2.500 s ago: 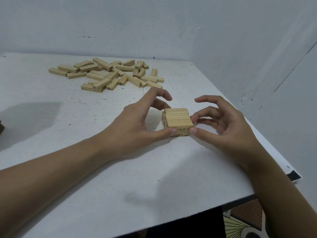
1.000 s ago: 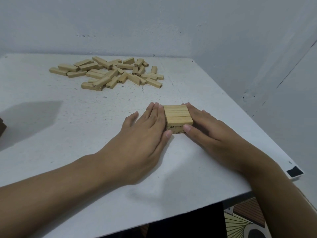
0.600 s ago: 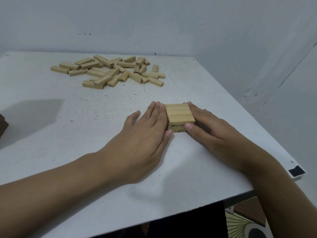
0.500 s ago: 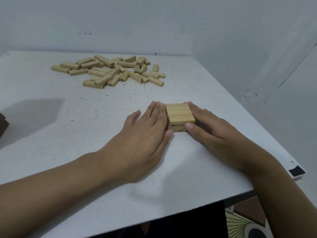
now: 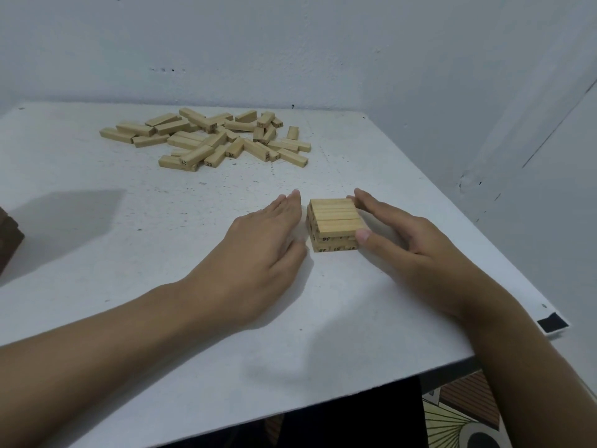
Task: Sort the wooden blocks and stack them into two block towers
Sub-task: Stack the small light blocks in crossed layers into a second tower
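Note:
A low stack of light wooden blocks (image 5: 336, 221), three layers high with numbers on the ends, stands on the white table (image 5: 161, 253). My left hand (image 5: 261, 247) lies flat with straight fingers just left of the stack, a narrow gap between them. My right hand (image 5: 400, 234) rests against the stack's right side, fingers straight along it and thumb tip on the front right corner. Several loose light blocks (image 5: 206, 140) lie in a scattered pile at the back of the table.
A dark brown object (image 5: 8, 237) shows at the left edge of the view. The table's right edge (image 5: 484, 247) runs close behind my right hand, with a wall beyond. A black tape mark (image 5: 551, 322) sits at the near right corner.
My left hand has pulled slightly away from the stack's left side, leaving a gap. My right hand still rests against the right side. Earlier both hands pinched the stack with curled fingers.

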### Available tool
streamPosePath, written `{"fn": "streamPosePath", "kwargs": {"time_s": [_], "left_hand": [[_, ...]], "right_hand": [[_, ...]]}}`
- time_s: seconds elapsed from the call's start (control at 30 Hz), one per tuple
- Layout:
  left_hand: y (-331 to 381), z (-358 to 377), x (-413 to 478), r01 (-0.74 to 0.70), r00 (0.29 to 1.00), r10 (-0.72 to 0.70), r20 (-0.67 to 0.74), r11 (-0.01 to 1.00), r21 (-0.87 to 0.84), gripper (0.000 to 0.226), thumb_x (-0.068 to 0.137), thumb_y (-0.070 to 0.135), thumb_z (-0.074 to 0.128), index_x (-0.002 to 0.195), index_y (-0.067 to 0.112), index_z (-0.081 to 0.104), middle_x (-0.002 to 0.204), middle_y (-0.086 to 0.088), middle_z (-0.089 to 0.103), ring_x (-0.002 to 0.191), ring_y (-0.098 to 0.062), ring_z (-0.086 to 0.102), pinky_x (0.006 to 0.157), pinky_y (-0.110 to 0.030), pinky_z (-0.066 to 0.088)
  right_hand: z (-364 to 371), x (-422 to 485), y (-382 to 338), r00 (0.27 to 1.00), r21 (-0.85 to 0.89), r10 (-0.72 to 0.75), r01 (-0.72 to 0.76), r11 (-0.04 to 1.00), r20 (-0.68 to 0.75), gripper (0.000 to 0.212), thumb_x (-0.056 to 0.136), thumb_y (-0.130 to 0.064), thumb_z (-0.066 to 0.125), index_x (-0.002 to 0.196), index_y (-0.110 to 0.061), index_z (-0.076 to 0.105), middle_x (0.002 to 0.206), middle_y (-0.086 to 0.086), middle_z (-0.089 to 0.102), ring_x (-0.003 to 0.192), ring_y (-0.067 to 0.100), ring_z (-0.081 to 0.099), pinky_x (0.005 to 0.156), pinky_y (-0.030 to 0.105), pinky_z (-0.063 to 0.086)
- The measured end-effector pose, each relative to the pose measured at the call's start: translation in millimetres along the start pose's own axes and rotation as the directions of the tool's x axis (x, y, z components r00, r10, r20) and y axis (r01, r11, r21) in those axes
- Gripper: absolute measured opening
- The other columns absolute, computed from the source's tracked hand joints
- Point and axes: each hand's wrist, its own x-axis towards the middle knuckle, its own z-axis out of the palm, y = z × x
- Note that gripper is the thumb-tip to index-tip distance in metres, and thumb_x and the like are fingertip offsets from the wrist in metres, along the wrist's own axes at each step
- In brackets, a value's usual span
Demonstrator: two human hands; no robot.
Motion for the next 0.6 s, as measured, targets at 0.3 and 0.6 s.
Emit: {"fn": "streamPosePath", "kwargs": {"time_s": [0.3,0.6], "left_hand": [[-15,-21,11,0.084,0.981,-0.099,-0.165,0.992,-0.096,0.045,0.101,0.021,0.043,0.145,0.022,0.057,0.136,0.006,0.062,0.115,0.002,0.049,0.090,0.004,0.028],[-55,-73,28,0.356,0.933,-0.294,-0.207,0.842,0.405,0.044,0.100,0.025,0.042,0.144,0.026,0.049,0.148,-0.005,0.045,0.136,-0.032,0.038,0.106,-0.048,0.032]], "right_hand": [[2,14,-15,0.981,-0.077,-0.030,0.016,0.997,-0.193,0.048,0.097,-0.056,0.042,0.138,-0.038,0.061,0.125,-0.039,0.056,0.119,-0.028,0.043,0.096,-0.004,0.030],[1,83,-71,1.000,-0.379,-0.020,0.026,0.925,0.018,0.035,0.109,-0.040,0.039,0.126,-0.026,0.066,0.124,-0.012,0.063,0.110,0.015,0.056,0.089,0.033,0.042]]}}
